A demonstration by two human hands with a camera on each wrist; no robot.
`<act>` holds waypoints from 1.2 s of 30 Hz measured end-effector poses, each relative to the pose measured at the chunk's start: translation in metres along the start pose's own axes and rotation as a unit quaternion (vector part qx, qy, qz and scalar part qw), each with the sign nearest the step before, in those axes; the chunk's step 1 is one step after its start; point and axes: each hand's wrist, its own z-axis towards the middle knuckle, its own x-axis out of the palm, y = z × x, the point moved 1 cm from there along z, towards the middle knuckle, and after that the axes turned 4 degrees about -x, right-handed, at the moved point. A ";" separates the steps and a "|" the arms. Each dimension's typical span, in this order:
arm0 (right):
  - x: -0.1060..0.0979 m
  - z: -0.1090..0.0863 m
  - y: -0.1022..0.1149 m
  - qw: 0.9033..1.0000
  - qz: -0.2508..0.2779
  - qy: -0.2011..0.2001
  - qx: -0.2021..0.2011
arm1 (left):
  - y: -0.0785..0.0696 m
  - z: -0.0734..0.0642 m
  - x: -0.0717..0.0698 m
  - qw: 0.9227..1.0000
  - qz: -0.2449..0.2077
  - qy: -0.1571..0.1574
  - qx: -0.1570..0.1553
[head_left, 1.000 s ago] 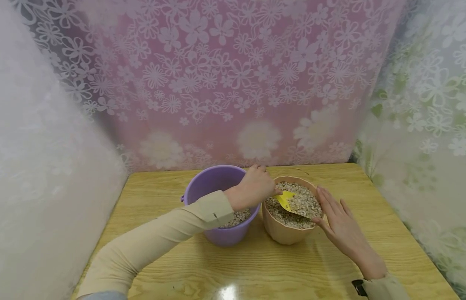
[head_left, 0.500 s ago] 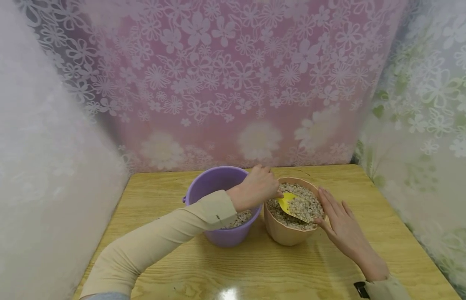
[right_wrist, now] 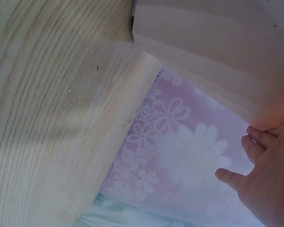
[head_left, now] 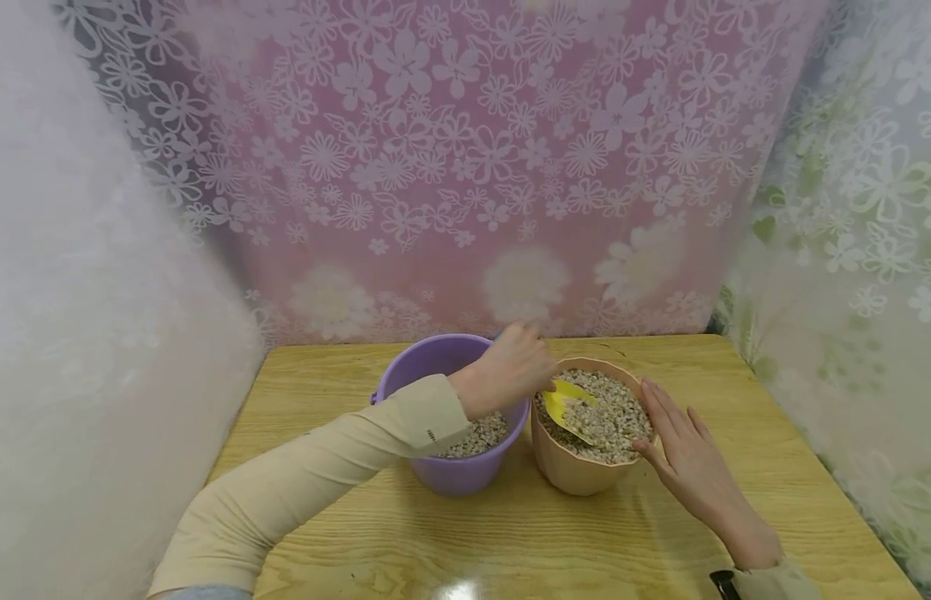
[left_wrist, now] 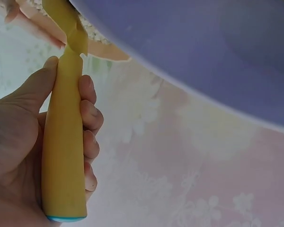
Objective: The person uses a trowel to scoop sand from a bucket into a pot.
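Note:
My left hand (head_left: 508, 371) grips the yellow handle of a trowel (left_wrist: 64, 142), fingers wrapped round it and thumb lying along it. The trowel's blade dips into pale, coarse grain-like bits (head_left: 611, 412) that fill a peach flower pot (head_left: 578, 471) almost to its rim. My right hand (head_left: 686, 462) rests against the pot's right side, its fingers extended along the rim. Left of the pot stands a purple bucket (head_left: 465, 479) with more of the same bits (head_left: 483, 435) low inside; my left forearm crosses over it, covering part of its opening.
Pot and bucket stand side by side on a wood-grain table (head_left: 405, 542). A pink floral curtain (head_left: 435, 208) hangs behind the table's back edge, with pale sheets at left and right. A few specks lie on the tabletop.
The trowel blade has drawn back leftward within the pot, and its tip sits deeper among the bits. My right hand stays on the pot. The head view has shifted slightly.

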 end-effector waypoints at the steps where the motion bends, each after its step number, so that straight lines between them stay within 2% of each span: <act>1: 0.000 0.000 0.000 1.000 0.000 0.000 0.000 | 0.001 -0.001 -0.001 1.000 0.008 0.004 0.000; 12: 0.001 0.001 -0.001 1.000 -0.002 -0.004 -0.003 | 0.011 -0.015 -0.006 0.993 0.115 0.014 -0.008; 18: 0.001 0.002 0.000 1.000 -0.010 -0.002 -0.005 | 0.011 -0.017 -0.012 0.983 0.184 -0.009 -0.016; 21: 0.001 0.003 0.000 1.000 -0.010 -0.001 -0.006 | 0.011 -0.018 -0.015 0.979 0.201 -0.019 -0.024; 28: 0.001 0.002 0.000 1.000 -0.005 0.001 -0.002 | 0.018 -0.021 -0.018 0.978 0.188 -0.046 -0.070; 32: 0.001 0.001 0.000 1.000 -0.001 0.002 0.001 | 0.022 -0.023 -0.016 0.980 0.171 -0.058 -0.082; 36: 0.000 0.000 0.000 1.000 -0.002 0.002 0.001 | 0.027 -0.026 -0.010 0.987 0.110 -0.057 -0.101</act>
